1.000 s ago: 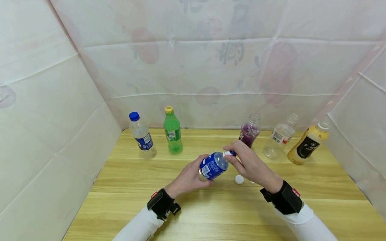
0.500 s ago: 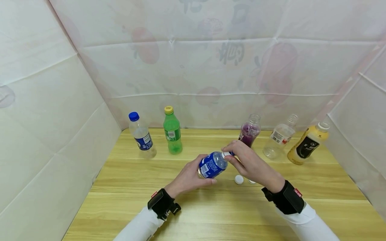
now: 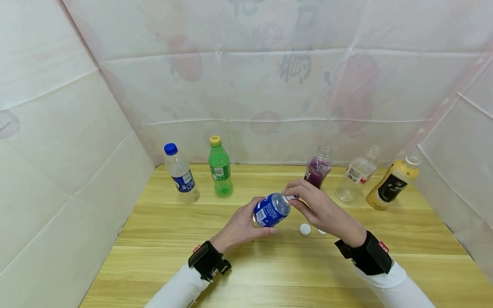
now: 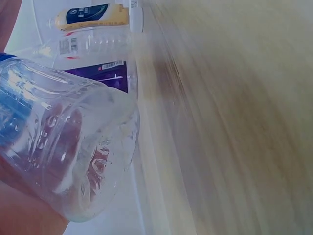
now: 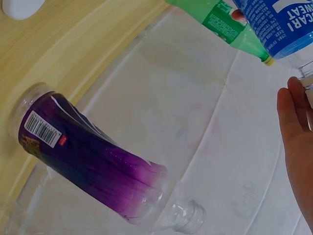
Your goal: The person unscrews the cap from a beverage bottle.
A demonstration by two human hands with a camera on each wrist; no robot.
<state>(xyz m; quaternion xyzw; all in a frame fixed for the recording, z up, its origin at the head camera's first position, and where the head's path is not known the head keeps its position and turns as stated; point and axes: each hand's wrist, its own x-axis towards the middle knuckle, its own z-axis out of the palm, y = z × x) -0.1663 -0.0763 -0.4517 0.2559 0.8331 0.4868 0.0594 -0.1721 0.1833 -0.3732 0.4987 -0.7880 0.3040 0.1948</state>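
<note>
A clear bottle with a blue label (image 3: 271, 209) is held tilted above the middle of the wooden table (image 3: 269, 273), neck pointing right. My left hand (image 3: 240, 224) grips its lower body from below. The fingers of my right hand (image 3: 313, 204) pinch the cap end at the neck (image 3: 289, 198), which they mostly hide. The left wrist view shows the bottle's clear base (image 4: 63, 156) close up. In the right wrist view the blue label (image 5: 281, 24) is at the top right, beside a fingertip (image 5: 293, 132).
A white cap (image 3: 305, 229) and a smaller white piece (image 3: 321, 232) lie under my right hand. At the back stand a blue-capped bottle (image 3: 181, 175), a green bottle (image 3: 220, 169), an uncapped purple bottle (image 3: 318, 169), an uncapped clear bottle (image 3: 356, 175) and a yellow bottle (image 3: 393, 184). White sheets wall three sides.
My right hand's fingers have shifted around the bottle's neck and now cover more of the blue cap. The bottle has edged slightly left. Nothing else has moved.
</note>
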